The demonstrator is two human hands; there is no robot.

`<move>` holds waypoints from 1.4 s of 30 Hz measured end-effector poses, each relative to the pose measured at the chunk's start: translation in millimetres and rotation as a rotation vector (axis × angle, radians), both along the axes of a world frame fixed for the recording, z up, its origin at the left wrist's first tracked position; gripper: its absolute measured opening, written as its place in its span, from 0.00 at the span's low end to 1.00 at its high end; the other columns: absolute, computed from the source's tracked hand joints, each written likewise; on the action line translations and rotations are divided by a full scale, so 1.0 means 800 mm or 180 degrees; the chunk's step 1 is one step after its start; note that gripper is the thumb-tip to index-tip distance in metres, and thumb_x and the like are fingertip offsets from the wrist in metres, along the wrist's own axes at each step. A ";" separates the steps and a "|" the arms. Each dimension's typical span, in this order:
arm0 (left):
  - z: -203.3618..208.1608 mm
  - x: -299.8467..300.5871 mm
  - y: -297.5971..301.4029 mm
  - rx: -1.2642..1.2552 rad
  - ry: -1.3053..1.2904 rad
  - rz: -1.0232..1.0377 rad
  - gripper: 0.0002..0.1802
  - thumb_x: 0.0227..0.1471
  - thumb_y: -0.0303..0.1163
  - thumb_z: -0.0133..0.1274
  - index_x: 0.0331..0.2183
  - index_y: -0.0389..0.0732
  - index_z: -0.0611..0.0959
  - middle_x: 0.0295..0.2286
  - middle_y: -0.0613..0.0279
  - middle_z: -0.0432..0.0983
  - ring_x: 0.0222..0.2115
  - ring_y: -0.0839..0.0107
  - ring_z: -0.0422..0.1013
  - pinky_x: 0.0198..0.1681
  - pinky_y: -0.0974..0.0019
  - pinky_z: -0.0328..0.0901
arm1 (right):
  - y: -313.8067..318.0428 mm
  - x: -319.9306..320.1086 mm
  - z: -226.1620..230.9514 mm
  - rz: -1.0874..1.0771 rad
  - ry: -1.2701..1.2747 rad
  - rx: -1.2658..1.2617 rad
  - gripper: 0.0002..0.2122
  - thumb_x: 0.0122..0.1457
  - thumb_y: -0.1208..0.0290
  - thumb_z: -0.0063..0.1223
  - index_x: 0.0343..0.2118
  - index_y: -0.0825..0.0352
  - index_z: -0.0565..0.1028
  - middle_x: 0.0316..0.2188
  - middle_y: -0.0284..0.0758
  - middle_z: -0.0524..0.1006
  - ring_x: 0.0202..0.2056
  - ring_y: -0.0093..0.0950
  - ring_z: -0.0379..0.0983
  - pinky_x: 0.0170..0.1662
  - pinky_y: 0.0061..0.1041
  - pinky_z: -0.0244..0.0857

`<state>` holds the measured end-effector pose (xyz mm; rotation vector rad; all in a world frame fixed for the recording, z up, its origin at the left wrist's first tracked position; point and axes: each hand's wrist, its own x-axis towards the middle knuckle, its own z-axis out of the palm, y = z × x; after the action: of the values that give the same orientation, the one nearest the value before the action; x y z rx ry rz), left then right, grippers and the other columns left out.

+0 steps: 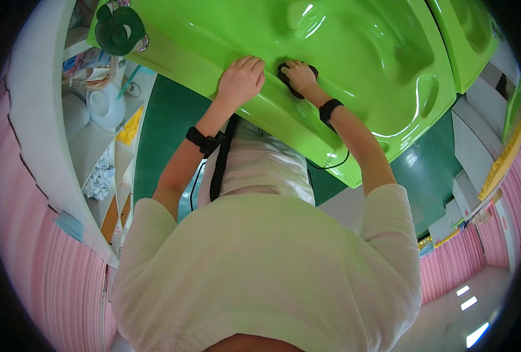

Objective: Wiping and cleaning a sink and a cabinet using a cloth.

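A large glossy bright green tub [389, 105] with moulded hollows stretches out before me. My left hand [243, 81] rests on its near rim, fingers together and bent over the inner edge; the fingertips are partly hidden. To the right, my right hand [299, 75] grips a dark oval pad [296, 92] and presses it against the tub's surface. The pad sticks out around my fingers; whether it is a sponge, a cloth or a brush I cannot make out. Each wrist has a black band.
At the tub's far left corner stands a dark green round item [119, 30] with clear parts. Shelves at the left hold a white basin [106, 107], a yellow cloth [130, 126] and crumpled pale plastic [100, 176]. A second green tub [471, 35] adjoins at the right. A black cable [334, 166] hangs near my waist.
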<state>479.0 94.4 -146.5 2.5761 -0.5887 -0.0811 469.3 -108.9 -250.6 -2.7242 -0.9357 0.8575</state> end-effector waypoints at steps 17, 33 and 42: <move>0.003 -0.003 -0.002 -0.0053 -0.0051 0.0052 0.11 0.39 0.30 0.49 0.30 0.39 0.75 0.31 0.61 0.73 0.34 0.66 0.69 0.35 0.65 0.64 | 0.096 0.096 -0.040 -0.0189 0.0047 0.1171 0.08 0.43 0.71 0.48 0.28 0.63 0.73 0.30 0.37 0.70 0.36 0.37 0.68 0.38 0.33 0.64; 0.007 -0.002 0.005 -0.0214 0.0155 -0.0039 0.09 0.39 0.30 0.48 0.28 0.39 0.75 0.29 0.60 0.72 0.32 0.65 0.69 0.35 0.65 0.64 | -0.125 -0.099 0.071 0.0196 0.0451 -0.1090 0.06 0.43 0.73 0.46 0.22 0.62 0.76 0.29 0.36 0.72 0.36 0.31 0.68 0.38 0.28 0.62; 0.002 -0.002 0.006 -0.0188 0.0140 -0.0156 0.09 0.40 0.28 0.48 0.30 0.39 0.76 0.30 0.59 0.73 0.33 0.64 0.70 0.35 0.64 0.64 | -0.120 -0.088 0.136 0.0334 0.0766 -0.1898 0.07 0.47 0.72 0.45 0.28 0.61 0.76 0.31 0.34 0.71 0.39 0.31 0.66 0.40 0.34 0.59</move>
<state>477.2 99.2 -144.5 2.4967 -0.6286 -0.1344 398.7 -204.9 -142.1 -2.9421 -0.8872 1.6760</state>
